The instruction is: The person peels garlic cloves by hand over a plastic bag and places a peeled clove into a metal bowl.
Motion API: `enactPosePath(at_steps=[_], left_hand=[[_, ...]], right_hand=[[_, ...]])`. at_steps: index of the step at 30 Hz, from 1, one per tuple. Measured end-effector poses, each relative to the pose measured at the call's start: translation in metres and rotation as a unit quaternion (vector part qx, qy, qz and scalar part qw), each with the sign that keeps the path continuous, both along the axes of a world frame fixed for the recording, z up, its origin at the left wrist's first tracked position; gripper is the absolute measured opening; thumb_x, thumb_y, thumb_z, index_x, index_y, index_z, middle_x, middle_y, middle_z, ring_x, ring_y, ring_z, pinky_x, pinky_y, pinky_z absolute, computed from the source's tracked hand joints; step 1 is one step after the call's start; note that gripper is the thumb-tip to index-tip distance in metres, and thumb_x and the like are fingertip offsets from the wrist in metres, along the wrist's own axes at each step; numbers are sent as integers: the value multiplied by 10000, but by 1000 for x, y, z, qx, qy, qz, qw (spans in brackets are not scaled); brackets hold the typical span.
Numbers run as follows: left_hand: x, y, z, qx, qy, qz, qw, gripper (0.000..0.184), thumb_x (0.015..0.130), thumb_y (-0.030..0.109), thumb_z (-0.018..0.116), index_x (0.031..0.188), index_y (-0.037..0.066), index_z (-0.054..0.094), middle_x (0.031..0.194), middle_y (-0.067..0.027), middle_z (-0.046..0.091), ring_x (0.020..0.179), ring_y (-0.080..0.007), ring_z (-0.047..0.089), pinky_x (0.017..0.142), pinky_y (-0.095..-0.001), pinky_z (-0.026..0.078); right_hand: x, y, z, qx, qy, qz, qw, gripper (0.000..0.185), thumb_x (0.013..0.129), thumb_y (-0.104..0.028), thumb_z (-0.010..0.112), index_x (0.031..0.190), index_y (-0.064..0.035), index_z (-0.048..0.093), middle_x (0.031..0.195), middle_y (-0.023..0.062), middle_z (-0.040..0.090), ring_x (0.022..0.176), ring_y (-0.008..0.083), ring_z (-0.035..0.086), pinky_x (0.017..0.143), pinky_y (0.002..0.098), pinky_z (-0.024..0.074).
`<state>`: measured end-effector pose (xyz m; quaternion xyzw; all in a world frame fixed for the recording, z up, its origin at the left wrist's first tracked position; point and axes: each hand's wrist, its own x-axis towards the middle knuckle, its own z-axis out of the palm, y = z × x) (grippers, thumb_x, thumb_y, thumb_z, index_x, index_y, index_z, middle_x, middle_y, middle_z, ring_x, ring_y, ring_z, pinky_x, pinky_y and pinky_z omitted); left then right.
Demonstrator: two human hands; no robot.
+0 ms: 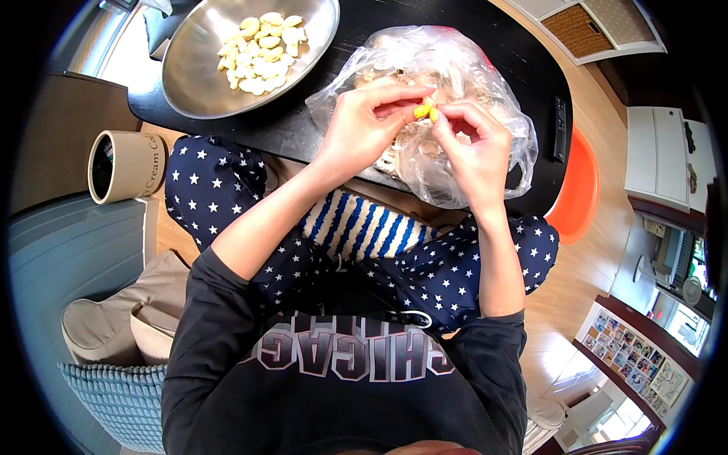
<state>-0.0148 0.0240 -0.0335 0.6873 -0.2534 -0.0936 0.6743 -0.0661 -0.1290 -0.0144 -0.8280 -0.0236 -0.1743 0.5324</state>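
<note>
Over the clear plastic bag [447,171], my left hand [362,127] and my right hand [478,144] meet with fingertips pinched. Between them is a small bright yellow piece [422,111], which looks like a garlic clove; a second yellow bit shows at my right fingertips. Each hand is closed on the yellow pieces. The bag lies open on the table and holds pale brown, papery scraps, partly hidden by my hands. To the left, a wide metal bowl [189,80] holds a heap of pale yellow peeled cloves [265,57].
The black table [356,23] carries the bowl and bag. A dark remote control [560,129] lies by its right edge, with an orange seat [580,186] beyond. A cream round bin [136,167] stands at left. Below is a striped cushion or cloth [368,227].
</note>
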Motion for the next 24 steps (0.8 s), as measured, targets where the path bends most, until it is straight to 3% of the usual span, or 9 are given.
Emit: enactPosePath(at_steps=[7,14,19,24], left_hand=[[-1,-2,-5,7,-22,4,1000,282,830,-2,594,1112,-2,613,989,-101,632,914,-118,589,814,-224,468],[-1,-1,0,-6,14,-13,1000,283,841,8,585,1122,-6,604,1027,-104,628,946,-126,588,838,-235,468],[2,-4,-4,-83,83,-20,993,303,850,16,579,1151,-18,577,1104,-103,607,992,-139,583,885,-248,464],[1,-1,5,-60,80,-10,995,278,855,7,567,1130,-29,582,1110,-109,605,994,-149,590,887,-252,468]], right_hand=[[-3,8,0,-66,-21,-54,996,54,715,2,659,752,19,623,675,48,592,566,79,548,523,208,433],[-1,1,-2,-53,-16,-48,997,59,718,-3,660,760,15,624,674,45,595,571,78,548,544,208,447],[3,-5,-5,31,10,-11,999,89,772,-20,630,850,22,638,772,63,626,662,105,592,631,222,469],[2,-4,2,-9,-10,-6,1000,124,795,-24,620,906,25,646,839,75,641,701,126,614,654,231,480]])
